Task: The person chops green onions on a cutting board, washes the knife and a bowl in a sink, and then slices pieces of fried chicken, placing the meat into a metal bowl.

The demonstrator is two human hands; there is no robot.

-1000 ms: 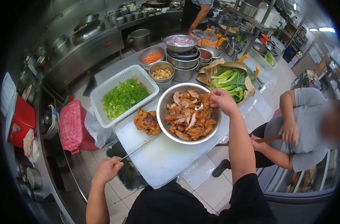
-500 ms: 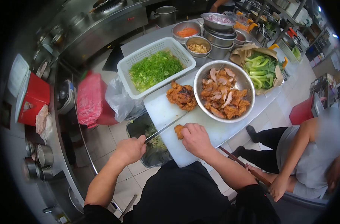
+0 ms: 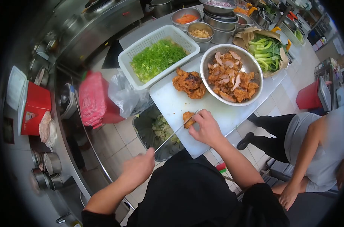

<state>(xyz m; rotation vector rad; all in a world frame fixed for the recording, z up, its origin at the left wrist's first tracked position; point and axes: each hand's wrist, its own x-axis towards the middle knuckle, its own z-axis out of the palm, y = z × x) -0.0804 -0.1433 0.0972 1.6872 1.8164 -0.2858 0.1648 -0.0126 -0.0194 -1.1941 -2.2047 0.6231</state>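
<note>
My left hand (image 3: 138, 166), slightly blurred, is closed round the handle of a long knife (image 3: 168, 139). Its blade slants up to the right, the tip end lying across a small piece of browned cooked meat (image 3: 187, 118) on the white cutting board (image 3: 171, 109). With curled fingers my right hand (image 3: 206, 128) grips the right edge of that piece, close to the knife tip; part of the fingertips' contact is hidden. Farther up the board rests a larger browned chunk of meat (image 3: 189, 84). Beside it a perforated steel bowl (image 3: 258, 89) holds sliced meat.
A white basket (image 3: 131, 77) of chopped green onion stands at the board's far left. Steel bowls (image 3: 200, 39) and leafy greens (image 3: 264, 53) are behind. Below the board's left edge is a lined bin (image 3: 141, 132). At right sits another person (image 3: 312, 147).
The knife's tip end has come over the small meat piece, lower than before. My right hand has shifted from on top of the piece to its right edge. The view has shifted slightly.
</note>
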